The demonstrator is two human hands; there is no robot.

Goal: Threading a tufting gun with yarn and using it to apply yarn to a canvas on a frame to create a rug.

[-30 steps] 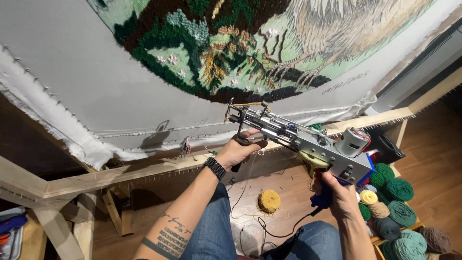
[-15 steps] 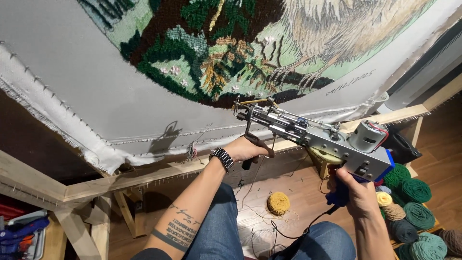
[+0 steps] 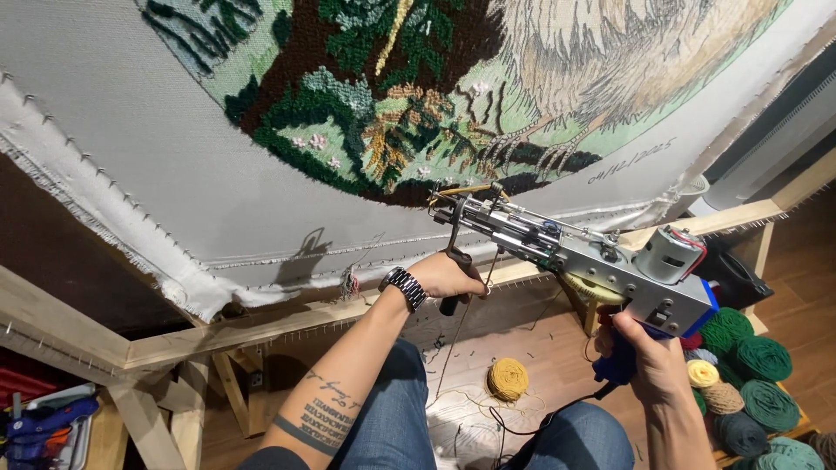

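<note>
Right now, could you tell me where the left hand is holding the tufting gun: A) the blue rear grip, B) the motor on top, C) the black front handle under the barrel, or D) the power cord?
C: the left hand wraps the black front handle under the tufting gun; the right hand takes the blue rear grip.

Tufting gun (image 3: 575, 252) sits below the stretched cloth (image 3: 174, 174), tip at the tufted patch's (image 3: 418, 96) lower edge. Left hand (image 3: 444, 274) on front handle, right hand (image 3: 649, 361) on rear grip. Yarn ball (image 3: 508, 379) on floor between the knees; yarn cones (image 3: 749, 365) right, under frame rail (image 3: 261, 326).
</note>
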